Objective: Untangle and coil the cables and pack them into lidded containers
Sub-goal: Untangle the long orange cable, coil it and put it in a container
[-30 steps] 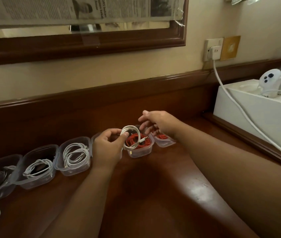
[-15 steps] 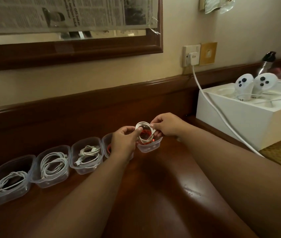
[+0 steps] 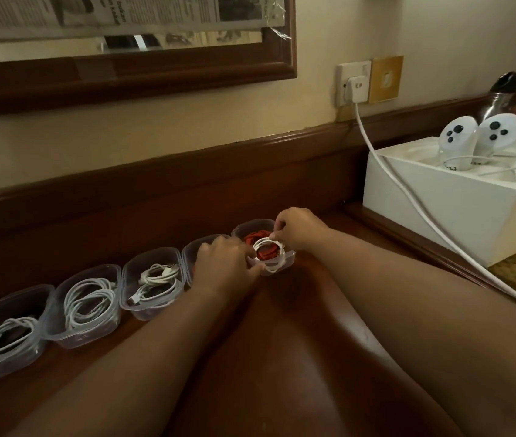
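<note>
Dark polished wood table (image 3: 282,357) runs under a framed mirror (image 3: 130,67), with a row of clear containers (image 3: 152,291) along the back rail. From the head view, both hands meet at the rightmost container (image 3: 286,257), which holds a red cable (image 3: 264,252). Left hand (image 3: 223,263) curls its fingers onto the small white cable coil (image 3: 267,250); right hand (image 3: 297,230) pinches the coil's upper edge, just above that container.

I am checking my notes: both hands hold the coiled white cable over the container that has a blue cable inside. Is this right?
Not quite. The head view shows both hands, left hand and right hand, holding the coiled white cable over the container, but the cable inside is red, not blue.
</note>
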The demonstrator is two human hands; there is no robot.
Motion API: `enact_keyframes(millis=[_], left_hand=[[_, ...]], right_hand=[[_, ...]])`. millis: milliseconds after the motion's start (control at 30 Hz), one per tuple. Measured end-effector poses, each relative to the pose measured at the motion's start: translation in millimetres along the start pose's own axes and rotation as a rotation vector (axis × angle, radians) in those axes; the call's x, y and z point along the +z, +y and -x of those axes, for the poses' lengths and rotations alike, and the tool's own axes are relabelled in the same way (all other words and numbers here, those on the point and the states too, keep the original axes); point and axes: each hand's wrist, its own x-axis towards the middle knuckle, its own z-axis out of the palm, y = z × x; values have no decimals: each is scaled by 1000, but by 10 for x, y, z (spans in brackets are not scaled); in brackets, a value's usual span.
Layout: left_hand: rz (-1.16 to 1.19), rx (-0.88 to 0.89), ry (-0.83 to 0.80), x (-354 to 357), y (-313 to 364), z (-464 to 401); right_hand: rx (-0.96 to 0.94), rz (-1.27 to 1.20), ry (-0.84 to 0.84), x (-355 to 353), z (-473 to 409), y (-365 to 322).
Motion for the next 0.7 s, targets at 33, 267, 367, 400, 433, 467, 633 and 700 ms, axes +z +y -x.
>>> enact_keyframes(millis=[33,267,367,400,433,467,633,700], left_hand=[[-17,4,2,11,-4,4],[-48,25,-4,75,-41,9],[-55,44,-3,69,-27,26],[-60,54,0,54,-8,38],[-66,64,4,37,16,51],[-71,74,3,19,41,71],[-67,126,-43,-122,198,310],[-68,166,-54,-202,296,473]], right_hand=[[0,-9,-2,14,-10,9],[220,-26,69,128,-30,186],[297,-84,21,197,-5,257],[301,-94,15,213,9,276],[305,-106,11,226,27,292],[312,-123,7,223,69,303],[323,-191,-7,132,466,360],[297,-193,-11,84,715,385]])
